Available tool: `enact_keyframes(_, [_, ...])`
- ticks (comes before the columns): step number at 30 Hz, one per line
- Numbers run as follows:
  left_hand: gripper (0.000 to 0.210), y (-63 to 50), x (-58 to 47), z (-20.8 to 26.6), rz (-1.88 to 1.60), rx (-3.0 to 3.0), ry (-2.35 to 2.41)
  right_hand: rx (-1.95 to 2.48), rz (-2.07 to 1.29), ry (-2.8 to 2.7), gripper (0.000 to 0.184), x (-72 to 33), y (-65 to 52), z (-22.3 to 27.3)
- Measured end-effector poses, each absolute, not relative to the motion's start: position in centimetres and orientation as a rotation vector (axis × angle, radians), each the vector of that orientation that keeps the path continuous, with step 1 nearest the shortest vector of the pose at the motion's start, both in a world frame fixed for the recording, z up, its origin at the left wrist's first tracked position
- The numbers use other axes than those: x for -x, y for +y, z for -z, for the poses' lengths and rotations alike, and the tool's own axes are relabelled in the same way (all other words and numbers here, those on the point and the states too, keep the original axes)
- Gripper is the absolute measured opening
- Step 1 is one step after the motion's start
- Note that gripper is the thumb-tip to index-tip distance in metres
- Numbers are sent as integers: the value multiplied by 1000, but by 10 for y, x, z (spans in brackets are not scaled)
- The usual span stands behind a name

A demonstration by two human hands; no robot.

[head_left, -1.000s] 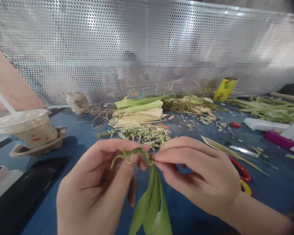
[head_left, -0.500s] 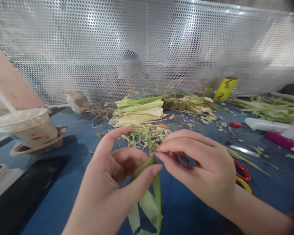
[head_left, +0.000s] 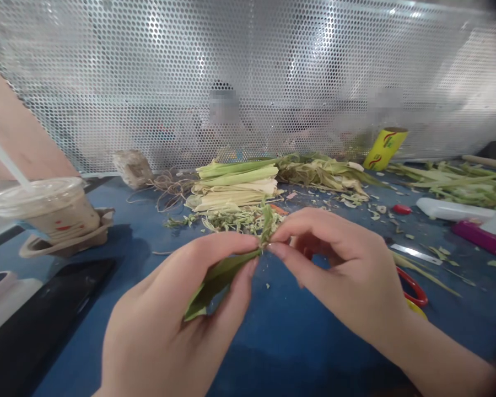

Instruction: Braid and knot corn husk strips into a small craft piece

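Observation:
A green leaf strip [head_left: 217, 280], its upper end narrow and twisted or plaited, is held between my hands in the middle of the view. My left hand [head_left: 177, 309] is closed round its wide lower part, with thumb and forefinger near the narrow point. At that same point my right hand [head_left: 334, 270] pinches the strip between thumb and forefinger. Just beyond the fingertips lies a heap of small curly green pieces [head_left: 231, 219]. Behind it is a stack of folded pale green leaves [head_left: 235, 182].
On the left stand a drink cup [head_left: 62, 215] in a cardboard holder and a black phone-like slab [head_left: 45, 320]. Scissors [head_left: 413, 286] lie by my right wrist, near a metal blade [head_left: 415, 254]. A yellow tube [head_left: 385, 149] leans before the perforated metal screen [head_left: 149, 82].
My left forefinger has come down from its raised position onto the leaf strip. The strip's hanging tails have swung out of sight behind my left hand. My right hand keeps its pinch.

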State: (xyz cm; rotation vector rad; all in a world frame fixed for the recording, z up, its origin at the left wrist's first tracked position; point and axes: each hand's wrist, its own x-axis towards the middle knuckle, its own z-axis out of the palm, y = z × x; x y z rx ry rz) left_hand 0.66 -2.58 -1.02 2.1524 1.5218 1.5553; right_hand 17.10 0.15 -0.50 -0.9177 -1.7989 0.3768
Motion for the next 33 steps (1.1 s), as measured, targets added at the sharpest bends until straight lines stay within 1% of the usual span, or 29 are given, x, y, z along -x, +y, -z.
enact_keyframes(6, [21,-28,-11,12,-1513,-2429,1569,1020,-449,-1683,11,-168,-4,2])
enact_keyframes(12, [20,-29,-2,20,-1458,-2749,1495,1175,-719,-1623,7,-169,-4,0])
enact_keyframes(16, [23,-27,0,25,-1490,-2814,1428,1241,-902,-1600,2,-168,-3,-2])
enact_keyframes(20, [20,-25,-4,18,-1462,-2749,1461,1235,-1016,-1562,2,-167,-4,-5])
enact_keyframes(23, [23,-25,-5,14,-1413,-2643,1507,1197,-965,-1598,5,-168,-6,-5])
enact_keyframes(26, [23,-26,-4,14,-1459,-2567,1528,1138,-811,-1653,7,-170,-7,-4])
enact_keyframes(29, [27,-29,-2,16,-1473,-2584,1589,1050,-667,-1704,11,-171,-5,-1])
enact_keyframes(33, [28,-30,-1,18,-1417,-2629,1662,976,-570,-1745,12,-172,-4,1])
